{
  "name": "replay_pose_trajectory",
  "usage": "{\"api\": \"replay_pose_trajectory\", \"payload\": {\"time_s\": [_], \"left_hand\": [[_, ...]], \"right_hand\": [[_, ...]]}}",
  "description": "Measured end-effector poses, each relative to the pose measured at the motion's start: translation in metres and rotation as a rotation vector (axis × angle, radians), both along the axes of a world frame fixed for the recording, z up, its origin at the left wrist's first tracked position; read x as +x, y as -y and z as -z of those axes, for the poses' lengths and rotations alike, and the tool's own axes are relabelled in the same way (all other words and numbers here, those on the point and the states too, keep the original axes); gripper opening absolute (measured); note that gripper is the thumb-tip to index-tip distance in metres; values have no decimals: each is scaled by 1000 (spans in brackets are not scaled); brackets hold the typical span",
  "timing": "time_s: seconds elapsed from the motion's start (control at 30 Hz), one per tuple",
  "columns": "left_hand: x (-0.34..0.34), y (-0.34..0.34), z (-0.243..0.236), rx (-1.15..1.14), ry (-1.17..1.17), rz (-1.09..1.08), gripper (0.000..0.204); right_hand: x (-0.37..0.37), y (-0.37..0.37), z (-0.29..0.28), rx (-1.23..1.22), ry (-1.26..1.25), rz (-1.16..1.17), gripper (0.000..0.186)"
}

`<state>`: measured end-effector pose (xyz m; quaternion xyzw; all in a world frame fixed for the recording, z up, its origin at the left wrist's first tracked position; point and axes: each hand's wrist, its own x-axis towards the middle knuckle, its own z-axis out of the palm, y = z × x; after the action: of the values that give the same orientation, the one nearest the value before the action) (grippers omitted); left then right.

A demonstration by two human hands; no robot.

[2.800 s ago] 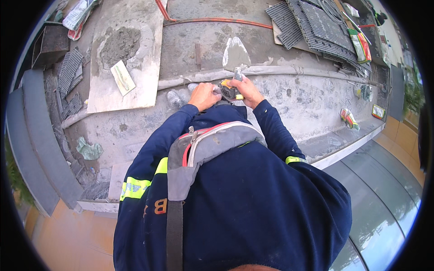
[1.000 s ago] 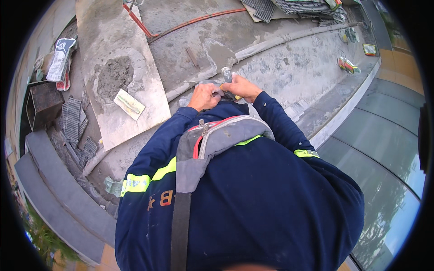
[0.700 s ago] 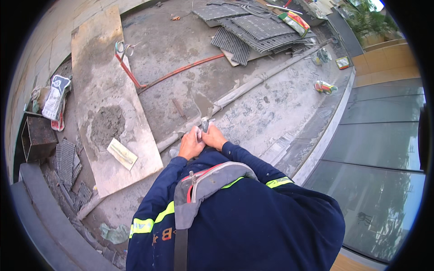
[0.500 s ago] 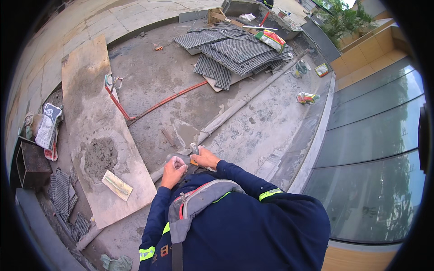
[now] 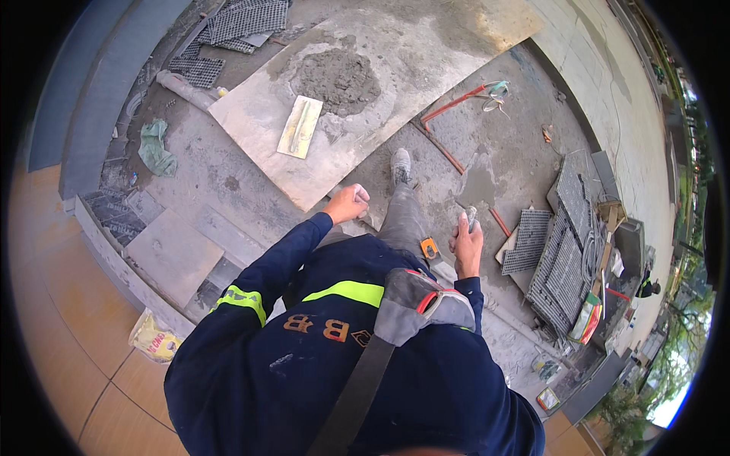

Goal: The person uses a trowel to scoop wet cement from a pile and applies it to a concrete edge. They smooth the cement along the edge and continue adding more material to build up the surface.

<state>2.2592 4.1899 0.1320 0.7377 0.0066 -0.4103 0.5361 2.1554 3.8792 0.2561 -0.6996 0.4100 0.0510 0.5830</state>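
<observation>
My left hand [image 5: 350,202], fingers curled, is left of my grey-trousered leg; any contents are hidden. My right hand [image 5: 466,243] grips the handle of a mortar-smeared trowel [image 5: 477,181], blade pointing forward. An orange-and-black tape measure [image 5: 429,248] hangs by my right thigh, left of that hand. My shoe [image 5: 401,166] rests on the dusty ground beside a pale board [image 5: 251,144]. On the board are a wet grey mortar heap [image 5: 334,80] and a flat float [image 5: 299,127].
Dark grid panels are stacked at right [image 5: 563,243] and scattered at upper left [image 5: 243,23]. Red pipes [image 5: 449,106], a wrapped tube [image 5: 182,87], green sacking [image 5: 156,152] and a yellow sack [image 5: 156,334] lie around. Raised ledges border the area. A person [image 5: 650,289] is at far right.
My hands have separated from together at my waist, the right keeping the trowel. The tape measure now hangs out of my grip. My view has swung left, so the board appears ahead.
</observation>
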Motion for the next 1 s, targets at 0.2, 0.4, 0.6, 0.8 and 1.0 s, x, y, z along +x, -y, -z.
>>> {"api": "replay_pose_trajectory", "payload": {"time_s": [0.2, 0.4, 0.6, 0.8, 1.0], "left_hand": [[56, -33, 71, 83, -273, -735, 27], [117, -47, 88, 213, -229, -1031, 24], [176, -71, 236, 396, -209, -1034, 24], [236, -136, 469, 773, -22, -897, 39], [288, -175, 618, 1132, 253, -388, 63]], "right_hand": [[195, 71, 71, 28, 9, -524, 28], [334, 93, 158, -459, -24, -1009, 46], [432, 69, 357, -351, -318, -859, 59], [572, 28, 590, -304, -377, -846, 68], [737, 7, 771, -681, -126, -1093, 70]]}}
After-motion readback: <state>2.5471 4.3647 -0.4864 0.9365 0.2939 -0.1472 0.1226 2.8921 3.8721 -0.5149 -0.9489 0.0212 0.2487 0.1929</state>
